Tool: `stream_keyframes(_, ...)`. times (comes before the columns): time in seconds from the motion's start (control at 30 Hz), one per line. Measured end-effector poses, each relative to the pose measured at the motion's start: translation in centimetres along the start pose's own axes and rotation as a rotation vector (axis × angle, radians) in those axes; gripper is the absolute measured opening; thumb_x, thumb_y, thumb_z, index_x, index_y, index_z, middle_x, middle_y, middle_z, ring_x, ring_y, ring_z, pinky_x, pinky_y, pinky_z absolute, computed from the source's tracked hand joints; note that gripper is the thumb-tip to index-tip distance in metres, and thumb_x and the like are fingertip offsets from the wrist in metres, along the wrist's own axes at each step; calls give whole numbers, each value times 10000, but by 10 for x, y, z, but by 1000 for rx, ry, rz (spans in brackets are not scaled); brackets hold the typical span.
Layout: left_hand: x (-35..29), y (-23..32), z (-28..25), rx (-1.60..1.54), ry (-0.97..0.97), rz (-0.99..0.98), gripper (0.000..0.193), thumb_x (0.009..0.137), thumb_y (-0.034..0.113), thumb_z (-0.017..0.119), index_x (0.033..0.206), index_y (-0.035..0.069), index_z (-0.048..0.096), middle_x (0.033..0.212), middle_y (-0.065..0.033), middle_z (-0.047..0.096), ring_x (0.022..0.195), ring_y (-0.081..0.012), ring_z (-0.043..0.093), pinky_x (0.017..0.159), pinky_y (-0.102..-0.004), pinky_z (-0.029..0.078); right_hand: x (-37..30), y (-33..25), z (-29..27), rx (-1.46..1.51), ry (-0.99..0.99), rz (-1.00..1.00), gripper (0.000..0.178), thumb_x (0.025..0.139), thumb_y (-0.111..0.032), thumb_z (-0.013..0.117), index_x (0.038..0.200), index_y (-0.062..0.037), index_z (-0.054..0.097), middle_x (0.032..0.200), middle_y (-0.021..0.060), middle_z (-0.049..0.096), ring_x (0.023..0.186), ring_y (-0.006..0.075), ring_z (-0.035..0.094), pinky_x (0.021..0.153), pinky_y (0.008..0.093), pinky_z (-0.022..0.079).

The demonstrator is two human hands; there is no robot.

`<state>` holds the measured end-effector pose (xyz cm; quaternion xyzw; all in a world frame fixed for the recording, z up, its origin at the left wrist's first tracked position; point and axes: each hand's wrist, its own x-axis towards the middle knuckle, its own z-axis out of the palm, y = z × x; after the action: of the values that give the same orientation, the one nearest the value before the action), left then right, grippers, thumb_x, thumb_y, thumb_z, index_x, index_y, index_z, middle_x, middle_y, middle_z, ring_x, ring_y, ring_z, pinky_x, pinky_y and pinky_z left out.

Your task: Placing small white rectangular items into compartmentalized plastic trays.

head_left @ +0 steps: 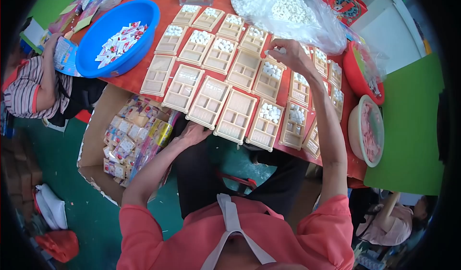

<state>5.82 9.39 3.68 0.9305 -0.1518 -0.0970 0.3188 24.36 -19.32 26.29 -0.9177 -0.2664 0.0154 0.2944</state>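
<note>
Red desk (129, 80) carried white pieces (271, 112), which I judged light, soft, best side-pinched; right grip (294, 54) held some; left grip (194, 133), partly hidden, I couldn't tell.

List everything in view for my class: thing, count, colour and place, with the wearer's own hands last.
Compartmented plastic trays: roughly twenty, beige, across the red table
Small chunky pieces: many, white, in many trays and the clear plastic bag
Wide round basin: one, blue, table's left, holding red-and-white packets
Round plastic tub: one, red, table's right
Round bowl: one, cream, nearer right, pink contents
Open cardboard box: one, brown, below table, holding packages
Upright panel: one, green, far right
Other people: two, striped and pale-pink tops, left and lower right
Left hand: one, bare, at a front tray's edge
Right hand: one, bare, above back trays, gripping white pieces
</note>
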Motion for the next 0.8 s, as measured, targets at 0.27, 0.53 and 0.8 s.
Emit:
stream_keyframes(0.27,-3,-12,6,-95,-5,-139,620,822,376,649,1348,109,458,1369,-203,450,1287,-371,396,1081,-449,332,32,-22,26,26,-14,-80,200,844,-202,626,949,-42,680,698,40,618,644,102,529,615,309,451)
stream_keyframes(0.53,5,-39,30,100,189,123,568,813,388,639,1312,148,513,1342,-131,505,1272,-347,427,1076,-445,337,68,-20,52,-35,-2,-173,227,843,-213,628,980,-39,680,749,81,645,664,131,572,633,325,472)
stream_keyframes(0.8,13,-21,9,137,190,126,452,790,304,652,1206,134,603,1215,-103,606,1180,-317,525,1031,-466,380,79,-11,50,-110,14,-273,223,862,-230,619,979,-45,664,783,77,641,678,145,570,643,320,471)
